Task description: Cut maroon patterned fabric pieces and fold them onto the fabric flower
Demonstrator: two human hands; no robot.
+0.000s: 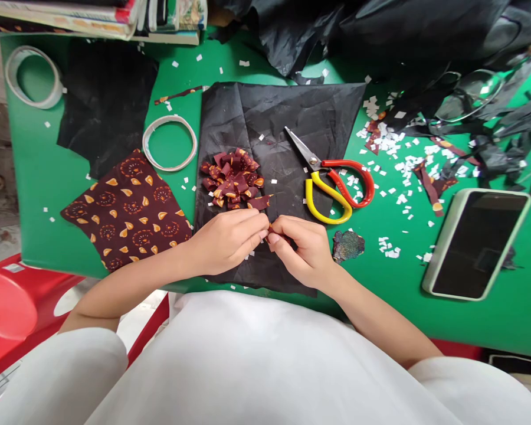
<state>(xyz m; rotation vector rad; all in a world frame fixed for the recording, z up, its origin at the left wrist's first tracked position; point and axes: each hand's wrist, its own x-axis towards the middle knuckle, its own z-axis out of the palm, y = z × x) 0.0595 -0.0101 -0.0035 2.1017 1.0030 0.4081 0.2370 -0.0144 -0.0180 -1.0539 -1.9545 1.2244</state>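
Note:
My left hand (230,239) and my right hand (303,248) meet over the near edge of a black cloth sheet (283,118). Both pinch one small maroon fabric strip (271,226) between their fingertips; most of it is hidden. Just beyond the hands lies a flower made of folded maroon strips with orange marks (230,178). Scissors with red and yellow handles (331,180) rest shut on the black cloth, right of the flower.
A green table (491,319) holds a maroon patterned cloth (128,212), two tape rolls (169,141) (33,77), a phone face up (475,243), fabric scraps and white paper bits (402,153), black cloth piles, glasses (473,91), books. A red stool (13,301) stands at left.

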